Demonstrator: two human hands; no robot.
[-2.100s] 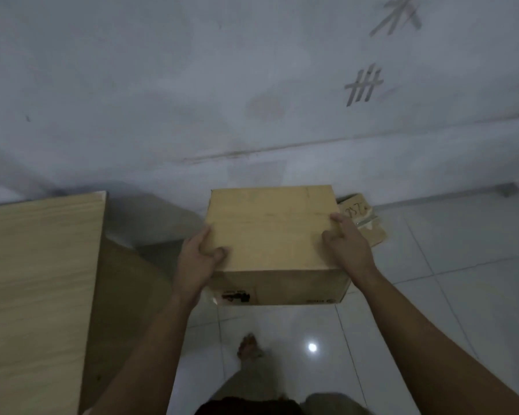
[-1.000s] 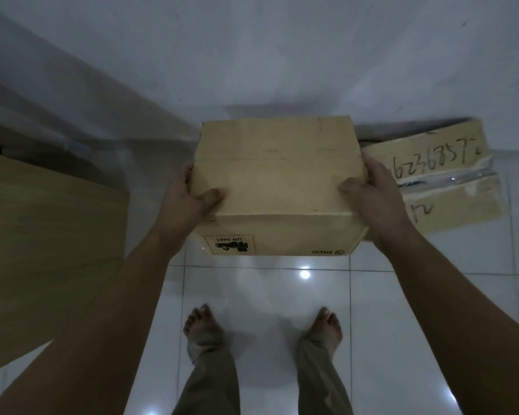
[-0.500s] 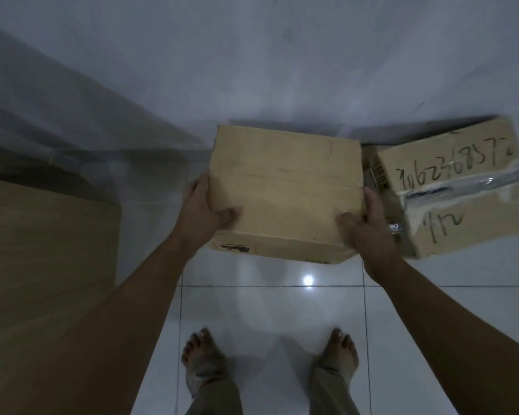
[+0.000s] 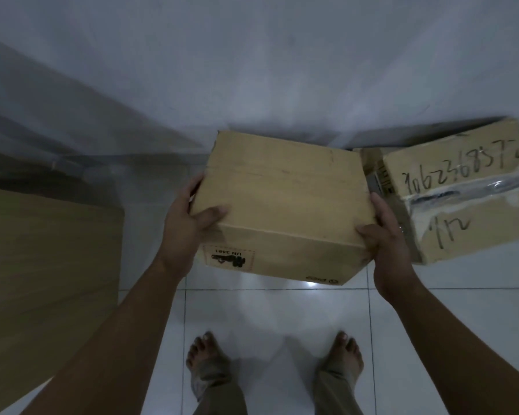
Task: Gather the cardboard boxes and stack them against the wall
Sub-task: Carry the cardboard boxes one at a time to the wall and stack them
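A plain brown cardboard box with a printed label on its near face hangs low over the white tile floor, close to the grey wall. My left hand grips its left side, thumb curled over the top edge. My right hand grips the right near corner, thumb on top. A second cardboard box with handwritten numbers and torn clear tape lies on the floor against the wall, just right of the held box. My right hand's fingers sit in the gap between the two boxes.
A light wooden tabletop fills the left side. My bare feet stand on the glossy tiles below the box. The wall's foot runs behind both boxes.
I have stepped up to the wall and bent down, lowering the held box toward the floor beside the numbered box. Both hands have kept their grip throughout.
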